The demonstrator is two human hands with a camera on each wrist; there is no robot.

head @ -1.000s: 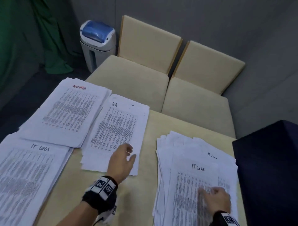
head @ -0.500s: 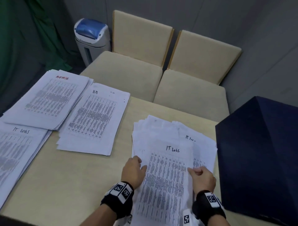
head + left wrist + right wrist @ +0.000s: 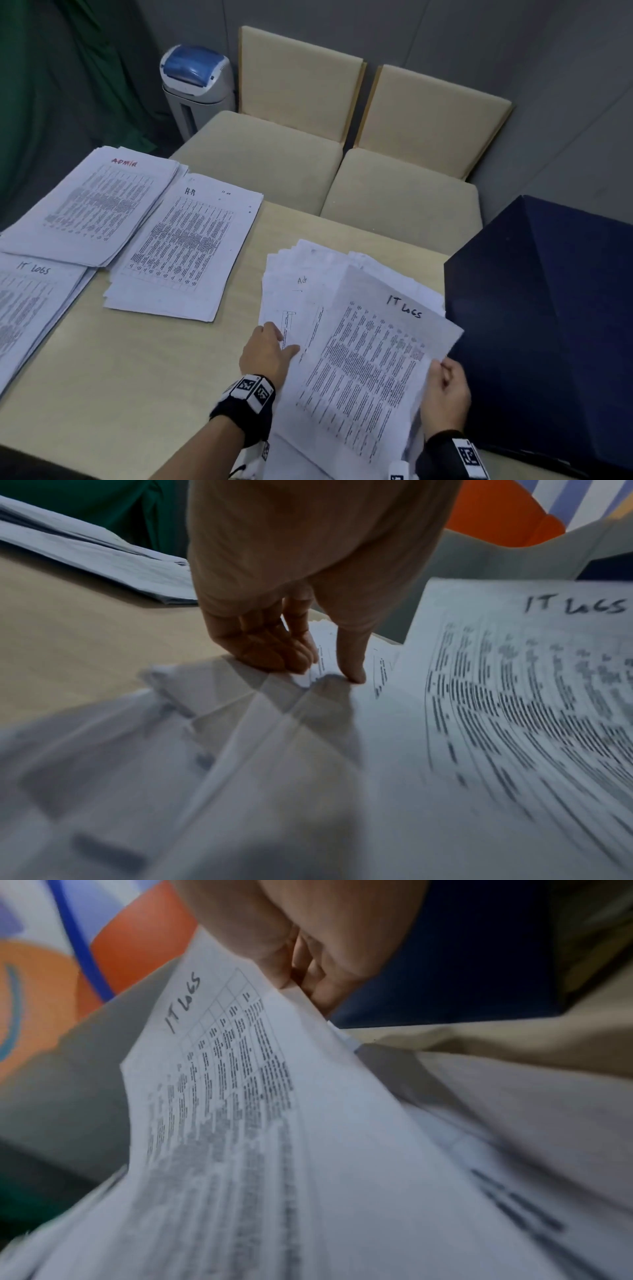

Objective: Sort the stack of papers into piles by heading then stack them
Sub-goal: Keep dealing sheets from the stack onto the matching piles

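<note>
The unsorted stack of papers (image 3: 294, 270) lies fanned on the table's right half. Its top sheet, headed IT Logs (image 3: 370, 359), is raised and tilted, and my right hand (image 3: 445, 387) pinches its right edge (image 3: 298, 988). A sheet headed "Ad…" shows beneath it. My left hand (image 3: 270, 349) rests on the stack's left edge, with fingertips (image 3: 274, 647) and thumb pressing the paper down. Three sorted piles lie at the left: Admin (image 3: 92, 205), HR (image 3: 185, 246) and IT Logs (image 3: 30, 308).
A large dark blue box (image 3: 548, 325) stands close on the right, touching the stack's side. Bare tabletop (image 3: 137, 359) lies between the piles and my left arm. Two beige chairs (image 3: 274, 164) stand beyond the table, with a shredder bin (image 3: 197, 85) behind.
My left hand left the HR pile and came to the unsorted stack's left edge. My right hand took the top IT Logs sheet by its edge and lifted it, uncovering the sheet below.
</note>
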